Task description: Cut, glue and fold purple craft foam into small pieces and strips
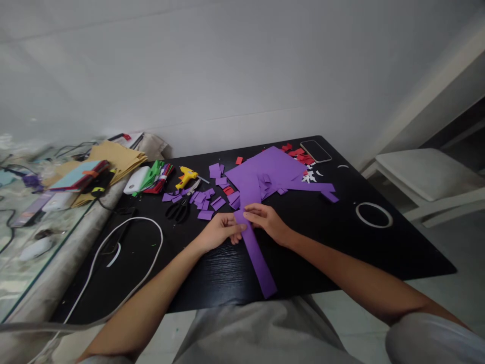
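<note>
A long purple strip (259, 263), paper or thin foam, runs from the purple sheets toward the table's front edge. My left hand (221, 230) is closed on its left side, the thumb on top and the other fingers curled beside and below. From the right, my right hand (268, 222) grips the same strip a little higher, its fingertips over the upper face. Behind the hands lie large purple sheets (271, 164), partly overlapped by the strip's far end. Small cut purple pieces (205, 215) are scattered to the left of the strip.
Black-handled scissors (180, 208) and a yellow glue gun (186, 177) lie at left. A white cable (161, 237) loops across the black table (310, 258). On the right are a phone (316, 150), red scraps (303, 156), another purple strip (312, 186) and a white ring (374, 215).
</note>
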Tool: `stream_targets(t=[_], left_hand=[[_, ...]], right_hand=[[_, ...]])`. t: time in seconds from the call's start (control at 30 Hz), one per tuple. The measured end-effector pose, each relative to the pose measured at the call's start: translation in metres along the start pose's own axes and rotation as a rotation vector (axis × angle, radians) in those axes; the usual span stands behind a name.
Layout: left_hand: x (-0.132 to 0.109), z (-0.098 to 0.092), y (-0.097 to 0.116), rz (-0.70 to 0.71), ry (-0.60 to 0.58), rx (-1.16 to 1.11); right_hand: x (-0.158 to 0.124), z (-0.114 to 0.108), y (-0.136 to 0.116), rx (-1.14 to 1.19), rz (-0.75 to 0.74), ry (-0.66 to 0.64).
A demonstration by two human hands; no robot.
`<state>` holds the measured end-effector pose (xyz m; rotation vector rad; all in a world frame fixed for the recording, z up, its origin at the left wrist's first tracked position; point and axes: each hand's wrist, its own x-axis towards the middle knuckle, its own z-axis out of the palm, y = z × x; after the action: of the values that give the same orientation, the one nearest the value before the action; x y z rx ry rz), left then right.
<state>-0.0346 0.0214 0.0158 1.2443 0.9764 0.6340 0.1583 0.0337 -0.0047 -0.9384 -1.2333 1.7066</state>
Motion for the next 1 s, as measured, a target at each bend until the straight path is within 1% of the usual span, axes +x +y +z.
stream_targets(t=[0.07, 0.2, 0.4, 0.6, 1.0], left_hand=[[0.0003, 0.0046, -0.0018, -0.009, -0.038, 0.004], [0.0006, 0.0061, -0.0031, -0.017, -0.053, 0.012], [0.0009, 0.0047, -0.0034, -0.019, -0.076, 0.022], [0.0007, 0.003, -0.0046, 0.031, -0.027, 0.078], [0.0007, 0.0016, -0.0038, 0.046, -0.037, 0.092]], right_hand=[[-0.0004, 0.0006, 0.0007, -0.025, -0.039, 0.01], [-0.0004, 0.0014, 0.0033, -0.057, -0.096, 0.014], [0.0009, 0.0006, 0.0047, -0.06, -0.091, 0.025], [0.0009, 0.0003, 0.0027, -0.059, -0.083, 0.062], [0.0005, 0.0005, 0.0019, -0.045, -0.04, 0.069]])
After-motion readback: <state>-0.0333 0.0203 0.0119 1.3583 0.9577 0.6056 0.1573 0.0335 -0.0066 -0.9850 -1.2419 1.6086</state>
